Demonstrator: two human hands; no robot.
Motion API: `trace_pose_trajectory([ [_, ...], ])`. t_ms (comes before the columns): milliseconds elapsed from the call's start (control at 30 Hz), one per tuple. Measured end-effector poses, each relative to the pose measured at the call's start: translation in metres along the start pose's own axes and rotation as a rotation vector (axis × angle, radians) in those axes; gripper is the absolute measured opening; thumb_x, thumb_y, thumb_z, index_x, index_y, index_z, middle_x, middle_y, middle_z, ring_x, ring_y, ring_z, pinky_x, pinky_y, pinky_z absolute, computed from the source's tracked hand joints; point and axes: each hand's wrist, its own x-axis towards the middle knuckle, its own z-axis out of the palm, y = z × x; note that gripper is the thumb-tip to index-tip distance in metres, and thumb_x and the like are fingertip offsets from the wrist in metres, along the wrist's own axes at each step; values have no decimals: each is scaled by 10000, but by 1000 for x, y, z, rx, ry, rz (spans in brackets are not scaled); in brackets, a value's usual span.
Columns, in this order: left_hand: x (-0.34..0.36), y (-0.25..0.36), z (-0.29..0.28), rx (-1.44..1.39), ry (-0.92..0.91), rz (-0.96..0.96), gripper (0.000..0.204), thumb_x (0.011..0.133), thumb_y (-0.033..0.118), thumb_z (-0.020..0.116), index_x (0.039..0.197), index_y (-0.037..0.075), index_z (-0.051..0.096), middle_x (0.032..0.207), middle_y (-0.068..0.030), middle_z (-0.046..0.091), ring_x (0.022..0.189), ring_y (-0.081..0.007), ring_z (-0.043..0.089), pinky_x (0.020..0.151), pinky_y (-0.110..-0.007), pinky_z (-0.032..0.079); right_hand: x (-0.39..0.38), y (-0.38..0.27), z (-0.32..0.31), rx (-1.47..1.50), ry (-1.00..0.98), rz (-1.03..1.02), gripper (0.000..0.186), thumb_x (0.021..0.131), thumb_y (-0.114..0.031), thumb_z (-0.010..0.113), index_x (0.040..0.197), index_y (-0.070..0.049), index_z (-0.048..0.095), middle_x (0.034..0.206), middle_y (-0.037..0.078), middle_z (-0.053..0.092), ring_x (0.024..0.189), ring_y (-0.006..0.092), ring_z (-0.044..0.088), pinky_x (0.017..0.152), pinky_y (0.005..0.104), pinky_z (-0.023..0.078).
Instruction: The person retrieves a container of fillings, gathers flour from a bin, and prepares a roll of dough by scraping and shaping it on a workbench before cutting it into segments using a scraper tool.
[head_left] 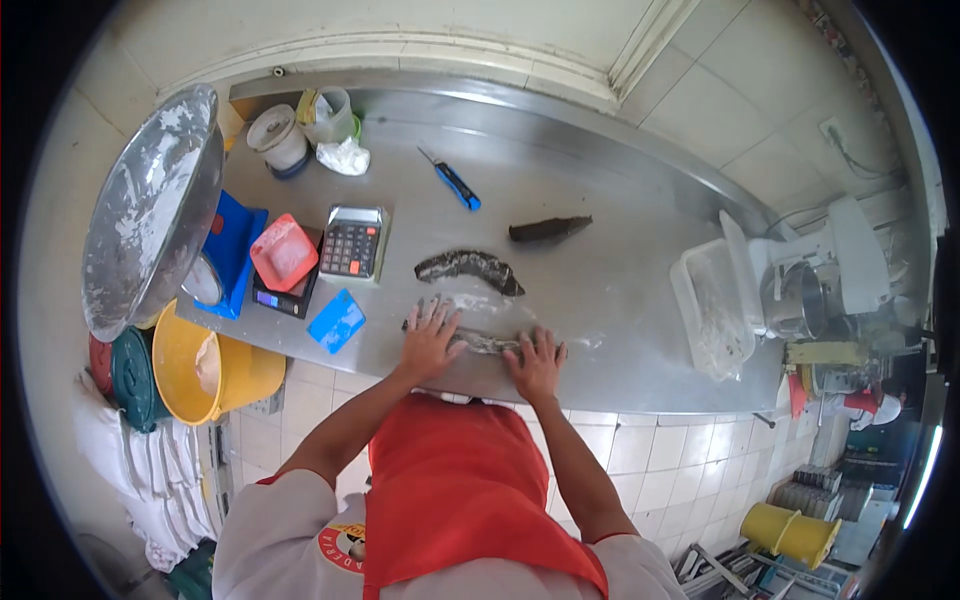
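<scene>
A long stainless-steel desk (600, 300) runs along a wall of pale tiles, its front face tiled white above a tiled floor. Near its front edge, both hands lie flat with fingers spread: the left hand (430, 340) and the right hand (537, 362) press down on the two ends of a dark, floured roll of dough (487, 343), neither one clenched around it. Just behind lies a second dark dough piece (468, 267), and farther back a third (549, 229), well apart from the hands. A blue utility knife (452, 180) rests toward the wall. To the left stand a calculator (353, 241), a red plastic tub (283, 253) on a small scale, and a blue scraper (336, 321). A large floured metal bowl (150, 215) leans at the desk's left end above a yellow bucket (215, 368). At the right end sit a clear plastic tray (712, 305) and a white stand mixer (820, 275).
</scene>
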Motion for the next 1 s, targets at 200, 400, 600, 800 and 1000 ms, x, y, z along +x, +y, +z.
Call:
trace_pose_trajectory([
  [200, -32, -9, 23, -467, 282, -510, 469, 955, 193, 462, 1387, 12, 429, 1478, -240, 330, 1402, -361, 271, 1130, -528, 207, -24, 44, 15, 662, 403, 408, 536, 893, -157, 606, 1347, 66, 428, 1401, 263, 423, 1314, 403, 393, 1100, 418, 318],
  [400, -37, -11, 15, -511, 135, -434, 530, 948, 159, 486, 1417, -37, 337, 1463, -247, 351, 1367, -419, 311, 1128, -421, 271, -29, 49, 2, 584, 178, 251, 453, 938, -102, 497, 1351, 69, 426, 1431, 276, 385, 1352, 395, 353, 1114, 439, 293],
  [600, -16, 36, -16, 21, -97, -58, 633, 916, 394, 540, 1470, 173, 330, 1553, -157, 215, 1410, -436, 189, 1110, -610, 167, -33, 7, -7, 116, 67, -141, 538, 924, -376, 535, 1390, -117, 463, 1489, 141, 362, 1378, 410, 293, 1094, 635, 179],
  [800, 50, 34, 9, 164, -54, -330, 697, 912, 588, 424, 1488, 217, 294, 1546, -161, 227, 1417, -445, 156, 1087, -679, 76, 62, -5, -7, -118, 218, 19, 610, 928, -474, 485, 1449, -177, 369, 1521, 108, 313, 1405, 358, 252, 1107, 640, 113],
  [1000, -7, 4, -5, -2, -20, -109, 759, 888, 578, 466, 1500, 182, 254, 1523, -171, 282, 1423, -383, 203, 1095, -669, 68, 17, -3, -8, -32, -57, -88, 660, 893, -471, 541, 1436, -132, 379, 1482, 133, 352, 1377, 351, 294, 1108, 632, 113],
])
